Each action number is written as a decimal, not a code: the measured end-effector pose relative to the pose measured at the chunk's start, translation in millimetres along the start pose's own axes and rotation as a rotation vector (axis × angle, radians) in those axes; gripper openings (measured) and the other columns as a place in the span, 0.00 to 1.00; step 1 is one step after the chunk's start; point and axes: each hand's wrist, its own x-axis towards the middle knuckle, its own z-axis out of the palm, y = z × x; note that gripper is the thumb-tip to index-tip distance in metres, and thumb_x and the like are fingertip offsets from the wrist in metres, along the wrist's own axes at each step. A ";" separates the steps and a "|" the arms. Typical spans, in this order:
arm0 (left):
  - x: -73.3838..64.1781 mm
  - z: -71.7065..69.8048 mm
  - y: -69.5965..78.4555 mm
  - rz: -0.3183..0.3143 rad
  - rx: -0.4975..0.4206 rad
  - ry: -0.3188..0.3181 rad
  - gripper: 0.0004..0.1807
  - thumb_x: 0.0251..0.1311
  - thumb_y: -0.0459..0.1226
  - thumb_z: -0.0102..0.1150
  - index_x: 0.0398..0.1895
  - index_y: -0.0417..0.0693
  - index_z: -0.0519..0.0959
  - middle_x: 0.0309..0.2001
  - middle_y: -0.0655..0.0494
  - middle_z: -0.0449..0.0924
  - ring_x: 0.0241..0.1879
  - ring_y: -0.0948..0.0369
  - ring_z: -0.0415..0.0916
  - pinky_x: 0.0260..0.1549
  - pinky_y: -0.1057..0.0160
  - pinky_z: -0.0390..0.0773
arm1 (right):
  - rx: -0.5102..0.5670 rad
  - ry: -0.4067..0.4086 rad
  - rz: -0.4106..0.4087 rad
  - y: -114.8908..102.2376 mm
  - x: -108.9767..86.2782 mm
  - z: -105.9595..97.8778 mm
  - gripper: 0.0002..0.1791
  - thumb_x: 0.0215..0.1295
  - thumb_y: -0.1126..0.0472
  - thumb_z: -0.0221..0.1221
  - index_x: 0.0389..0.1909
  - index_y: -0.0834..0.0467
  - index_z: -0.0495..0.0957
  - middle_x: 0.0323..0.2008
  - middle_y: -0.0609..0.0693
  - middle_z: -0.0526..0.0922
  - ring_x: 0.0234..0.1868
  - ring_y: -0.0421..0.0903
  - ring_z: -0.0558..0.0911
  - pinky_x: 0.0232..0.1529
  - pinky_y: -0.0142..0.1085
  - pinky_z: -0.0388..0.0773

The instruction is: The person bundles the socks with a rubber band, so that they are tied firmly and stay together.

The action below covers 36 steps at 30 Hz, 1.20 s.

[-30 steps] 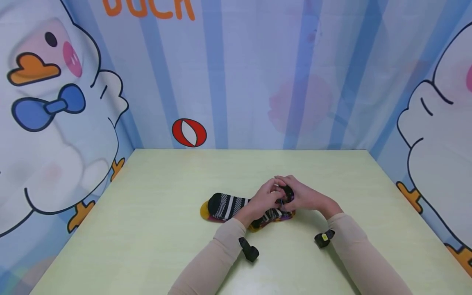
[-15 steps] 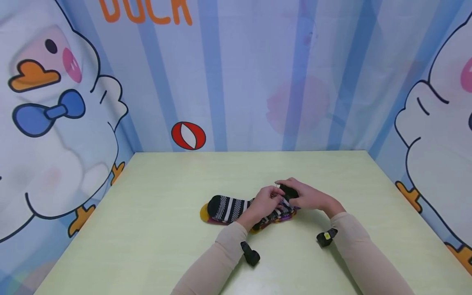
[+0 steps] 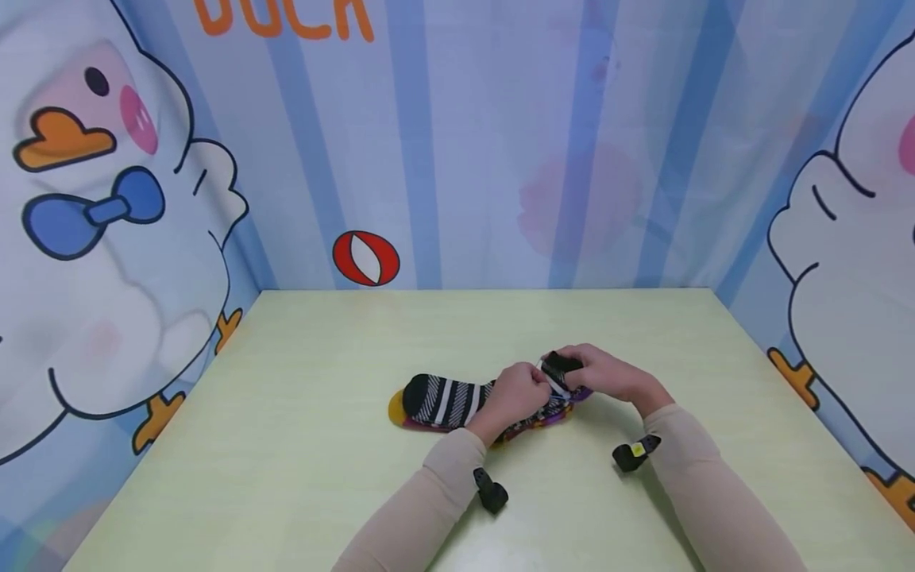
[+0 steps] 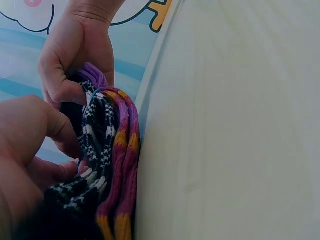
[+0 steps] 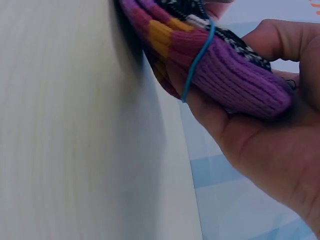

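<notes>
Black-and-white patterned socks lie over maroon, purple and mustard socks as one layered bundle. A thin blue elastic band goes round the cuff end. My right hand grips that end, its thumb on the black-and-white side and fingers beneath the purple cuff. In the right wrist view the cuff end is raised off the table. My left hand pinches the black-and-white sock just beside the band, fingers curled; its fingertips are partly hidden by the fabric in the left wrist view.
The toes point left on the pale table, a mustard toe showing under the black one. A printed duck curtain stands behind the table's back edge. Black wrist cameras hang under both forearms.
The right hand has shifted slightly right and lifted the cuff end, so more of the striped sock shows between the hands. The left hand has drawn its fingers in and apart from the right.
</notes>
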 end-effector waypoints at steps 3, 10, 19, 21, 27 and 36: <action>1.1 0.7 -0.7 0.006 0.005 0.004 0.07 0.63 0.37 0.55 0.33 0.42 0.80 0.29 0.57 0.78 0.28 0.62 0.73 0.29 0.64 0.73 | -0.012 -0.010 0.012 -0.9 -0.8 -1.5 0.26 0.61 0.73 0.52 0.62 0.69 0.73 0.52 0.62 0.77 0.42 0.52 0.73 0.40 0.39 0.72; 1.1 -0.2 -3.2 0.052 0.043 -0.019 0.08 0.68 0.33 0.53 0.42 0.39 0.81 0.37 0.53 0.81 0.33 0.61 0.75 0.37 0.63 0.76 | -0.026 0.059 0.025 -2.9 1.6 -2.9 0.17 0.68 0.69 0.54 0.55 0.69 0.79 0.50 0.61 0.81 0.43 0.49 0.78 0.44 0.39 0.76; -1.4 0.2 -3.9 0.032 0.036 -0.076 0.16 0.71 0.38 0.55 0.58 0.41 0.74 0.35 0.57 0.79 0.30 0.64 0.74 0.34 0.63 0.75 | -0.148 0.165 0.157 -5.5 -0.3 -4.3 0.21 0.68 0.62 0.59 0.58 0.68 0.75 0.52 0.64 0.79 0.50 0.56 0.79 0.48 0.45 0.77; -1.3 0.6 -4.7 0.029 0.036 -0.088 0.17 0.71 0.40 0.56 0.58 0.41 0.74 0.35 0.58 0.79 0.31 0.65 0.74 0.36 0.63 0.75 | -0.113 0.159 0.221 -6.0 -2.3 -5.9 0.26 0.68 0.62 0.59 0.63 0.71 0.70 0.56 0.68 0.76 0.52 0.57 0.79 0.48 0.45 0.79; -2.8 -1.4 -4.1 0.042 0.049 -0.121 0.25 0.66 0.46 0.63 0.59 0.41 0.75 0.32 0.58 0.76 0.28 0.64 0.72 0.32 0.64 0.74 | 0.009 0.129 0.371 -10.4 -7.2 -10.0 0.35 0.69 0.61 0.58 0.69 0.76 0.57 0.55 0.72 0.74 0.41 0.51 0.84 0.39 0.43 0.83; -3.7 -2.6 0.0 0.073 0.092 -0.184 0.35 0.57 0.51 0.70 0.61 0.40 0.72 0.35 0.57 0.75 0.31 0.63 0.72 0.33 0.65 0.73 | 0.060 0.083 0.368 -10.9 -7.9 -13.4 0.37 0.68 0.62 0.57 0.71 0.74 0.53 0.57 0.74 0.71 0.45 0.54 0.82 0.40 0.45 0.83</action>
